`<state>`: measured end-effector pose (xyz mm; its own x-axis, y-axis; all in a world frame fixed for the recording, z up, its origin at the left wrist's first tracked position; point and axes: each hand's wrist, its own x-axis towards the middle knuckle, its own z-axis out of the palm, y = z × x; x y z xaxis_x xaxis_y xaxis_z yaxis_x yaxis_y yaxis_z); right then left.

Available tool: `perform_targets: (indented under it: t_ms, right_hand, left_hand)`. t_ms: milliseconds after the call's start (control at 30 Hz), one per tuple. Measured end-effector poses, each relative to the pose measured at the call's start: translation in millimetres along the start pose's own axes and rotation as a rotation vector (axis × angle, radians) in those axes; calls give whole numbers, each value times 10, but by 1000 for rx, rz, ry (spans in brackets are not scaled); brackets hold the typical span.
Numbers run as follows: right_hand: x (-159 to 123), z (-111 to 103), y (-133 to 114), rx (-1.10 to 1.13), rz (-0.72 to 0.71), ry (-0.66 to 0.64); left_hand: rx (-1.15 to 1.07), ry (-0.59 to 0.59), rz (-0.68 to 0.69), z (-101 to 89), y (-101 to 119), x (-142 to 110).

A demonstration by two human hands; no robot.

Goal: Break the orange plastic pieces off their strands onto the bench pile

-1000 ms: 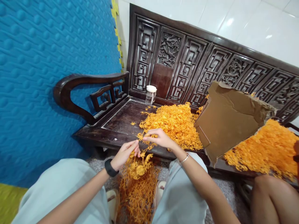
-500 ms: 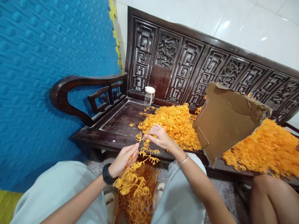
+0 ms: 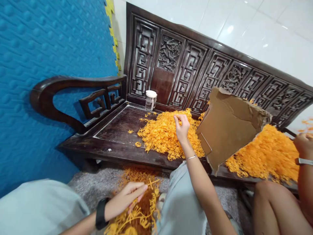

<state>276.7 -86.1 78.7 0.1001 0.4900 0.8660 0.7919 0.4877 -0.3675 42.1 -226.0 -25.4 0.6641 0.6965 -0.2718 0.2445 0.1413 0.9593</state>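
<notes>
My left hand (image 3: pixel 126 199) is low over the floor, its fingers closed on a branching yellow-orange plastic strand (image 3: pixel 137 217). Curly pieces hang from the strand below the hand, and a thin stub sticks out past the fingertips. My right hand (image 3: pixel 183 127) is raised at the heap of small orange curly pieces (image 3: pixel 161 132) on the bench seat. Its thumb and forefinger are bent together; whether a small piece sits between them I cannot make out. A few loose pieces (image 3: pixel 138 144) lie at the heap's left side.
The dark carved wooden bench (image 3: pixel 117 148) has an armrest (image 3: pixel 63 83) at left. A lidded clear cup (image 3: pixel 150 100) stands by its back. A cardboard sheet (image 3: pixel 227 125) leans between two orange heaps. At right is another person's hand (image 3: pixel 304 143). Orange stems (image 3: pixel 137 171) cover the floor.
My right hand has moved away from the left, up and right to the heap. The left hand has dropped lower with the strand. Another person's hand has come into view at right.
</notes>
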Motion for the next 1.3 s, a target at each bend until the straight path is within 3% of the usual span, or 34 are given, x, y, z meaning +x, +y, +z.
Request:
perform_targets:
  t_ms: [167,400,733,900,1100,1300]
  right_hand:
    - [-38,148,32,9,-6,-43]
    - [-46,218,223,56,94,-72]
    - [-27,276,260,-190,-179,-326]
    - [-12,331,280,-334,-232,-423]
    - [-5,372,320,-480,-199,-411]
    - [-43,309,118,-358,-294,-361]
  left_hand:
    - [-7,-16,-48,8,-53,44]
    - [-111,58,16,-81,22,86]
    - [-403,249,70,-142,216,121]
    - [-482,236,49,-167,247,105]
    - [-449,238,114,-206,249,100]
    - [-459,296,80,-229,270,107]
